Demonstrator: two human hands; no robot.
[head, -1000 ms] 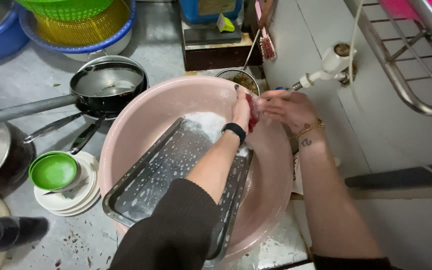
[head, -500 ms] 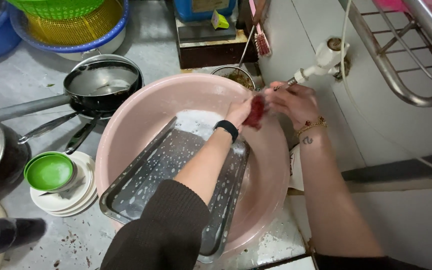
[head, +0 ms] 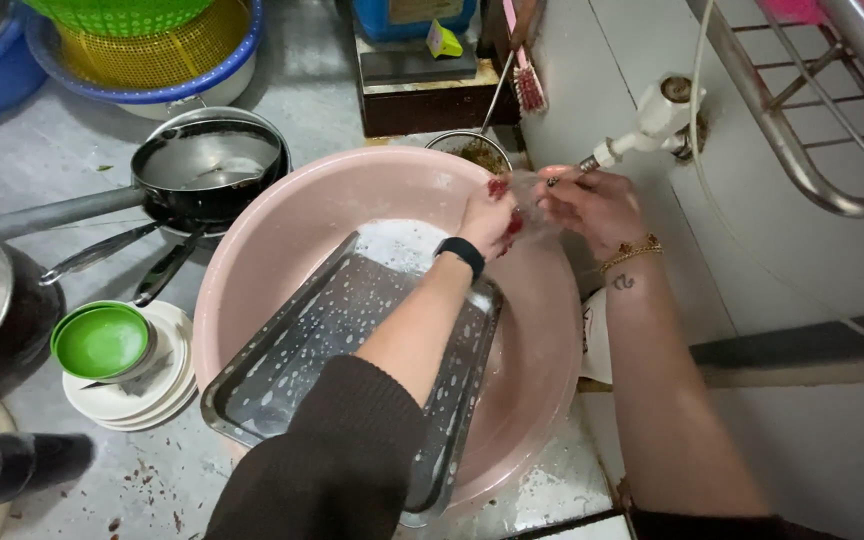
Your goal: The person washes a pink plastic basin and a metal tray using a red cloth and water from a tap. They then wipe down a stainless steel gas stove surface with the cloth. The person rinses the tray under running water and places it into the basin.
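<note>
Baking tray (head: 352, 370), a soapy metal one, leans in the pink plastic basin (head: 542, 400), its near corner over the basin's rim and its far end in the suds; it touches neither hand. Just beyond it, under the white tap (head: 652, 120) on the wall, the two hands meet. The left hand (head: 490, 215) closes its grip on a small red thing (head: 500, 187), perhaps a scrubbing cloth, though blur and running water keep me from telling just what it is. The right hand (head: 592, 205) is curled just beside it, fingers bent inward in the stream; whether its grip holds anything I cannot tell. A black wristband (head: 462, 255) sits on the left wrist, a gold bracelet (head: 630, 252) on the right.

To the left on the wet counter (head: 72, 150) stand a green bowl (head: 102, 342) on a stack of white plates (head: 127, 390), then a black frying pan (head: 207, 165) nearly touching the basin. Farther back are a yellow colander (head: 152, 55), a small strainer (head: 472, 150) and a red brush (head: 527, 85).

Judging from this, the tray is the weak point: it rests slanted and slick with soap, so a nudge from the left forearm above it could slide it off the rim onto the counter. Water striking the hands could also splash past the basin.
</note>
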